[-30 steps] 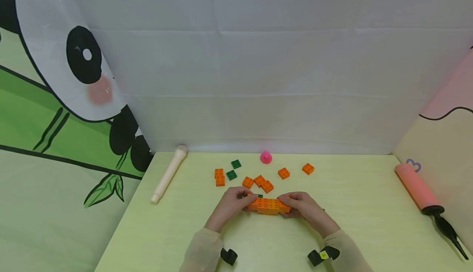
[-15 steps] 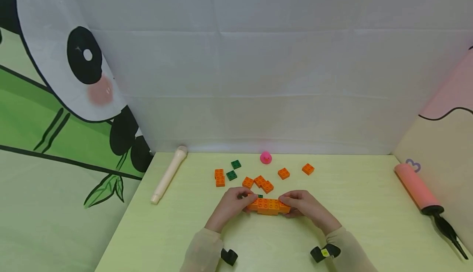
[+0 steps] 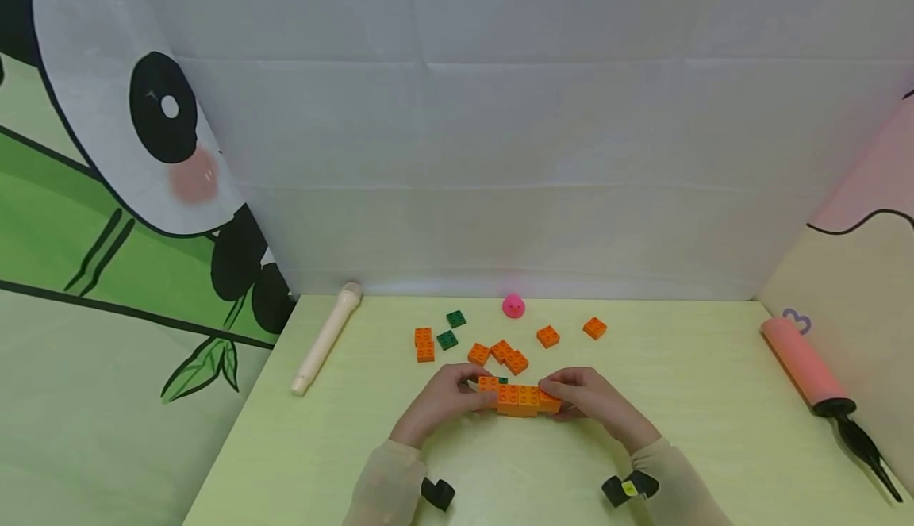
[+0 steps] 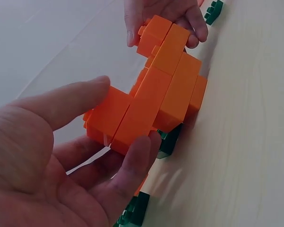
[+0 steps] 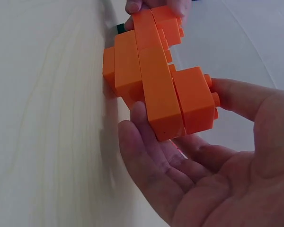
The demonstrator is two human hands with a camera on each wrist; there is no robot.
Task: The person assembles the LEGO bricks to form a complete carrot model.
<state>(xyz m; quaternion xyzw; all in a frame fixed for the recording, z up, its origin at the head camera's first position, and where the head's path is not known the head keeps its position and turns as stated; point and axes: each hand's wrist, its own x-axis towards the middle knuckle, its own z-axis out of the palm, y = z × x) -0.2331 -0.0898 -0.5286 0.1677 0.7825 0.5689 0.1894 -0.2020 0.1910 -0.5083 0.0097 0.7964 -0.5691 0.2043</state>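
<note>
Both hands hold one orange building-block assembly [image 3: 519, 401] by its two ends, low over the table. It is several bricks long, with a raised brick at each end and narrower layers beneath. My left hand [image 3: 446, 399] grips the left end; in the left wrist view its thumb [image 4: 80, 97] lies against the raised end brick and its fingers curl under. At the other end, my right hand [image 5: 217, 156] has its thumb by the studs of the raised brick and fingers below. A green brick [image 4: 168, 142] shows beyond the assembly, partly hidden by it.
Loose orange bricks [image 3: 516, 362] and two green bricks [image 3: 447, 339] lie behind the hands. A pink ball-like toy [image 3: 513, 305] sits near the back wall. A pale stick [image 3: 327, 339] lies at left, a pink pump with a black nozzle [image 3: 807, 363] at right.
The left thumb has slid down toward the front, uncovering more of the left end brick, and the left wrist has shifted slightly left. The right hand rose a little earlier; the assembly stays nearly in place.
</note>
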